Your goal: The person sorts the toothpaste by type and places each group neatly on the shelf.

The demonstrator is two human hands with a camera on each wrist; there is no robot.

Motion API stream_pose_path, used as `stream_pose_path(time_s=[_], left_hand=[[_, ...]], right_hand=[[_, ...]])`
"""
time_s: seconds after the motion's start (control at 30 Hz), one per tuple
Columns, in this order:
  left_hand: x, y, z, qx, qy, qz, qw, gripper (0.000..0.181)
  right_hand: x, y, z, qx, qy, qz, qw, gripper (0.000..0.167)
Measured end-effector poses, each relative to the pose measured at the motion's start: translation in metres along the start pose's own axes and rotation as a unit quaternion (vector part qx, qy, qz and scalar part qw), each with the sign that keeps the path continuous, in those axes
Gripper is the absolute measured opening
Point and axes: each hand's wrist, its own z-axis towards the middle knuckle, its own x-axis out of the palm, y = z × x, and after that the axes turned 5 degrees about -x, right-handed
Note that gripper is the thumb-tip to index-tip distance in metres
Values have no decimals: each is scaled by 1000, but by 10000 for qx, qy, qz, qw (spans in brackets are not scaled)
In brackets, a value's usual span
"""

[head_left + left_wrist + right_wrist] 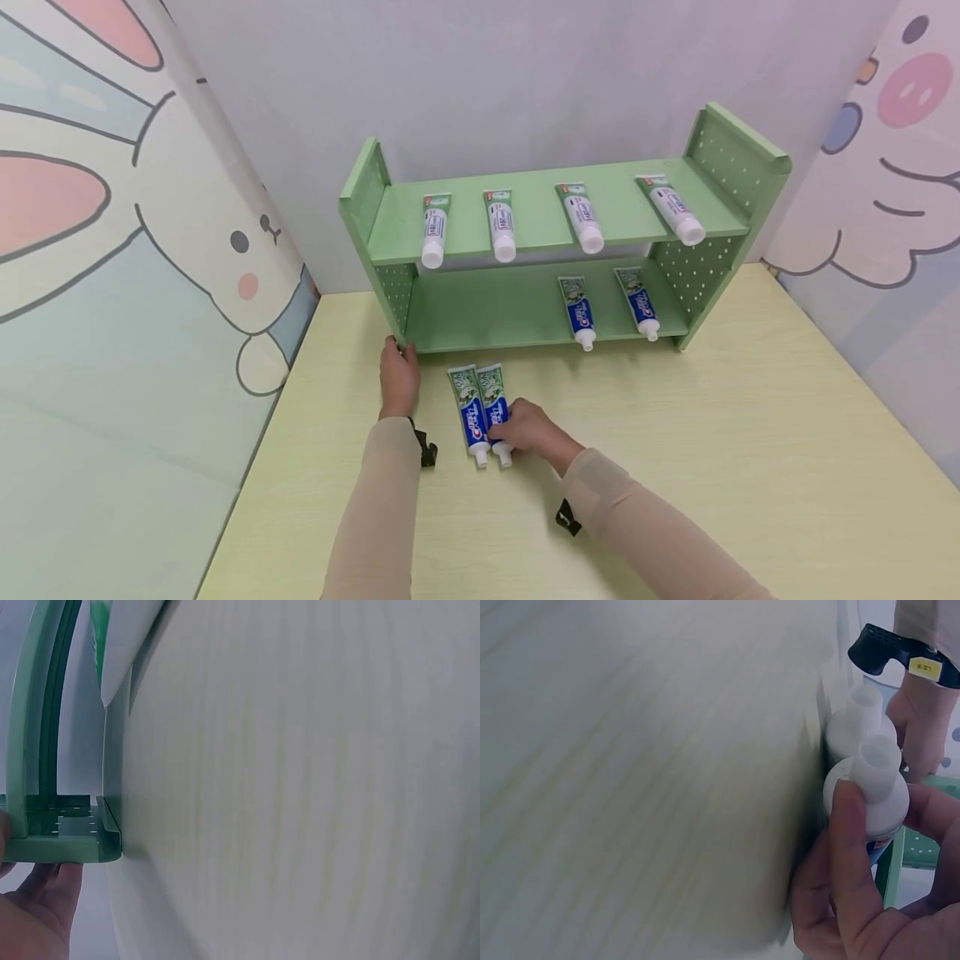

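Note:
My left hand point(399, 382) grips the lower front left corner of a green two-tier shelf point(487, 312). In the left wrist view its thumb and fingers lie on opposite sides of the green side panel point(64, 849). My right hand point(531, 429) holds a blue and green toothpaste tube point(492, 396) near its white cap end, fingers around its sides. Against that tube lies a matching toothpaste tube point(468, 408) on the table, cap toward me. The right wrist view shows both white caps close together, the held tube's cap point(877, 769) in front.
On the upper tier lie several white toothpaste tubes point(502, 223), spaced apart, caps forward. Two blue and green tubes point(578, 310) lie at the right of the lower tier. The shelf stands on a pale wooden table point(750, 467), between walls with cartoon animals.

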Motion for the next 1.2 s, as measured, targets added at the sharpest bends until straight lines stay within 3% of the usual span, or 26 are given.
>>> stream_pose_path(time_s=[0.67,1.2], left_hand=[[1,2,1,31,11,8,10000,38],[-2,-2,-1,-70,66,86,9999,39]], right_hand=[[-17,1,-11,91,38,590,9982,48],[-29,7,-26,-79,92,827,9965,47]])
